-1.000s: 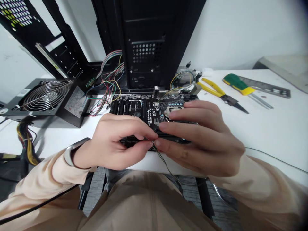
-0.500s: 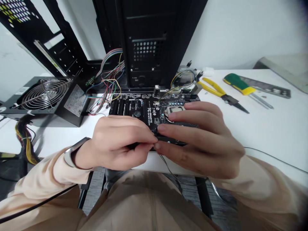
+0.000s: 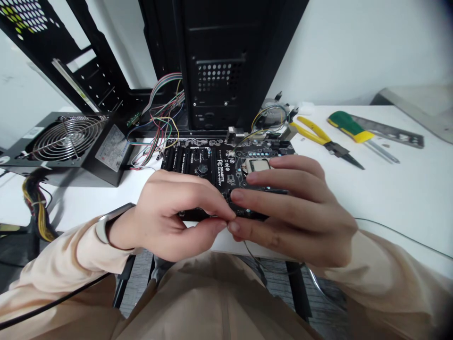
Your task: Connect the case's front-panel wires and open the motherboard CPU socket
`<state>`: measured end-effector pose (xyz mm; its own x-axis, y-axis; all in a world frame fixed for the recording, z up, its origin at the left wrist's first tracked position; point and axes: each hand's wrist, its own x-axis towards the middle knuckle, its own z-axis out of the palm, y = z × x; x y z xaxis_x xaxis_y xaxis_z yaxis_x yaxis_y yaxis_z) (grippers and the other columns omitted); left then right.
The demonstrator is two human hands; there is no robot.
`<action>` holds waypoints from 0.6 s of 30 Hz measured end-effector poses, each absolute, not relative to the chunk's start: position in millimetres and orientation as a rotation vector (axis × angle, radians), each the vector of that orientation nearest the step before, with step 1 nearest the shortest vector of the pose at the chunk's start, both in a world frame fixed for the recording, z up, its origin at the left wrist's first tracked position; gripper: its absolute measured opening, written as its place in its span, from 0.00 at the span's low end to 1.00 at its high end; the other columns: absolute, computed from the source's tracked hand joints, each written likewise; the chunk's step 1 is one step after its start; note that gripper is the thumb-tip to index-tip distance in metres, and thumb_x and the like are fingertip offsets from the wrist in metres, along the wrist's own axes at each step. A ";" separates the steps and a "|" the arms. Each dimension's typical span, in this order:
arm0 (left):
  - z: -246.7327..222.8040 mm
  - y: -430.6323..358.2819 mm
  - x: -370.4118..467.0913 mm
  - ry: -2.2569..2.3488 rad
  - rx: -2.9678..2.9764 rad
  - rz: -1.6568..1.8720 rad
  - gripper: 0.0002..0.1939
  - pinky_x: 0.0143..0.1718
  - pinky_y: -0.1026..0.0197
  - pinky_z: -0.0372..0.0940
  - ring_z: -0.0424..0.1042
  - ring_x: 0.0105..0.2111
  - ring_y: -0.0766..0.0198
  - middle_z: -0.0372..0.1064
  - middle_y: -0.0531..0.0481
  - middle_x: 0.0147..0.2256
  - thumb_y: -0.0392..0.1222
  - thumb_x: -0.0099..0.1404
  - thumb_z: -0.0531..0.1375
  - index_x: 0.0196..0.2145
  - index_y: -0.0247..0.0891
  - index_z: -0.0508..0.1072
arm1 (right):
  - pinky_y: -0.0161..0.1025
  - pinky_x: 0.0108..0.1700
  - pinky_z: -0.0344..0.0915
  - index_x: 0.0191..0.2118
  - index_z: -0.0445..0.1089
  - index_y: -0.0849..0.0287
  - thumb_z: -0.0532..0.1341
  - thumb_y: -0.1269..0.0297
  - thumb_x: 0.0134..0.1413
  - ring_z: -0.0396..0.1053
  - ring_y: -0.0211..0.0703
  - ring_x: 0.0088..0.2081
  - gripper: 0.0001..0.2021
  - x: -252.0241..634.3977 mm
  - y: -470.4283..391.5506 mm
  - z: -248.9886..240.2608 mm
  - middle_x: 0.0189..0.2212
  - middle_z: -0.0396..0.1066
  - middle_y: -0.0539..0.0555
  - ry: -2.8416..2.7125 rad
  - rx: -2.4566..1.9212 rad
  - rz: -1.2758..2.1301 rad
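A black Gigabyte motherboard (image 3: pixel 221 172) lies flat on the white table, with a pale processor socket (image 3: pixel 257 164) on its right half. Over the board's front edge, my left hand (image 3: pixel 184 210) pinches with thumb and forefinger; what sits between the tips is too small to make out. Its fingertips meet those of my right hand (image 3: pixel 297 212), whose thumb and forefinger are pressed together while the other fingers stretch over the board by the socket. From under the right fingertips a thin wire (image 3: pixel 252 255) hangs down past the table edge.
Behind the board stands a black computer case (image 3: pixel 219 42) with loose coloured wires (image 3: pixel 164 125). A power supply (image 3: pixel 113 153) with a fan grille is at left. Yellow-handled pliers (image 3: pixel 318 134), a green-yellow screwdriver (image 3: pixel 354 127) and a perforated metal strip (image 3: pixel 396 131) lie at right.
Both hands' joined fingertips have shifted slightly toward me, and the left thumb and forefinger have arched further apart behind their tips. More of the board's front edge shows.
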<state>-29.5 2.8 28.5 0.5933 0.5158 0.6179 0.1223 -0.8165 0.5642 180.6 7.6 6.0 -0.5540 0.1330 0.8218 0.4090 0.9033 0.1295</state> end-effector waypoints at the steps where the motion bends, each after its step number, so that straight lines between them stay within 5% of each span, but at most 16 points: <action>1: 28.1 3.0 -29.8 0.500 2.355 1.122 0.11 0.26 0.67 0.71 0.76 0.26 0.65 0.77 0.51 0.28 0.27 0.55 0.58 0.32 0.41 0.73 | 0.42 0.48 0.67 0.36 0.74 0.43 0.63 0.61 0.54 0.72 0.38 0.39 0.04 182.0 8.0 6.7 0.34 0.77 0.42 -2.178 -0.379 -0.390; 18: 39.0 7.2 -30.7 0.456 2.506 1.012 0.11 0.31 0.63 0.76 0.78 0.28 0.63 0.77 0.53 0.27 0.29 0.56 0.59 0.29 0.46 0.75 | 0.43 0.46 0.69 0.34 0.74 0.44 0.59 0.62 0.58 0.71 0.39 0.40 0.06 175.0 9.9 2.3 0.33 0.77 0.46 -2.154 -0.344 -0.183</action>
